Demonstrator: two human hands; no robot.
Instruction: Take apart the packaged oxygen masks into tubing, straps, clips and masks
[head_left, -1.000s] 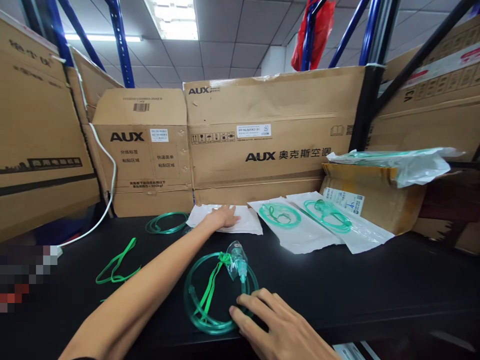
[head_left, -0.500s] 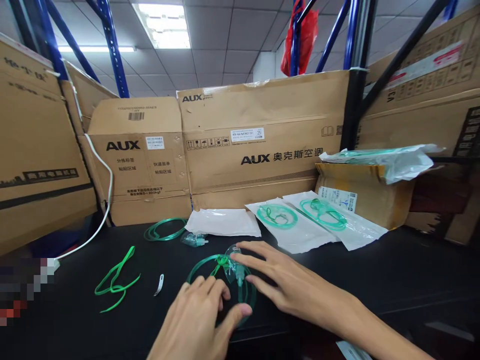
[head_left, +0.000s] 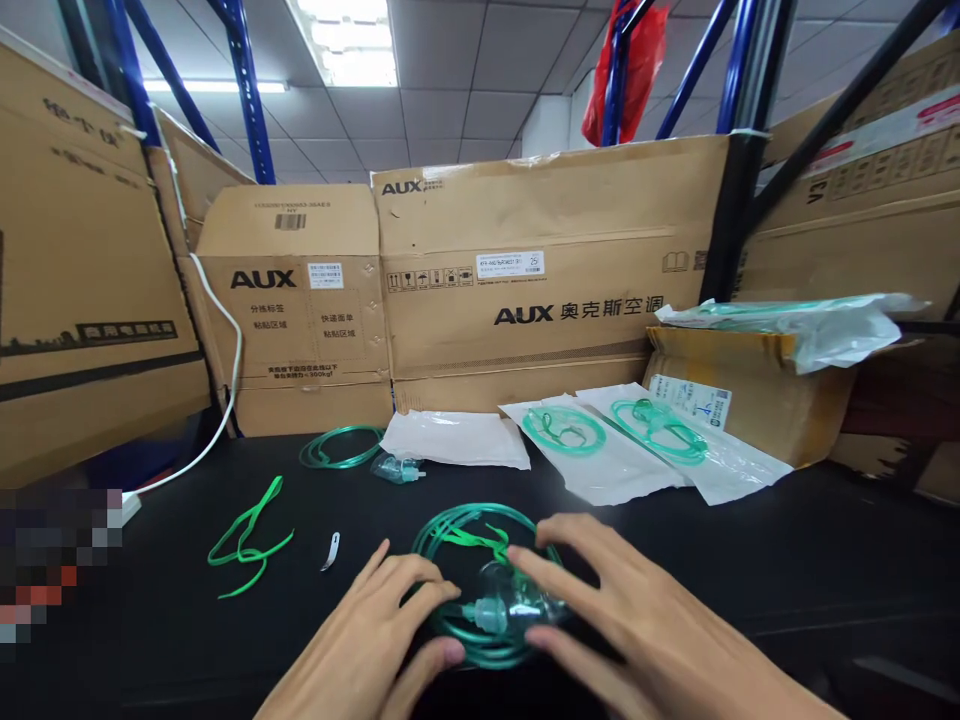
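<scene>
In front of me lies a clear oxygen mask [head_left: 525, 603] with a pale green connector [head_left: 487, 614], set inside a coil of green tubing [head_left: 469, 517]. A bright green elastic strap [head_left: 474, 541] lies across the coil by the mask. My left hand [head_left: 390, 620] is at the coil's left side, fingers spread and thumb apart, its fingertips near the connector. On the other side, my right hand [head_left: 611, 600] has its fingers spread over the mask and the coil's right edge. Neither hand visibly grips anything; exact fingertip contact is hard to tell.
A loose green strap [head_left: 247, 545] and a small whitish strip [head_left: 331, 551] lie at left. Behind are another tubing coil [head_left: 341, 448], a clear mask [head_left: 397, 468], a white packet [head_left: 456, 439] and two packets with tubing [head_left: 566, 432], [head_left: 660, 432]. Cardboard boxes [head_left: 540, 230] stand behind.
The mask has turned so its connector points left, and the coil shows more fully as my hands have moved apart. My right hand has shifted right and nearer; the view has shifted slightly.
</scene>
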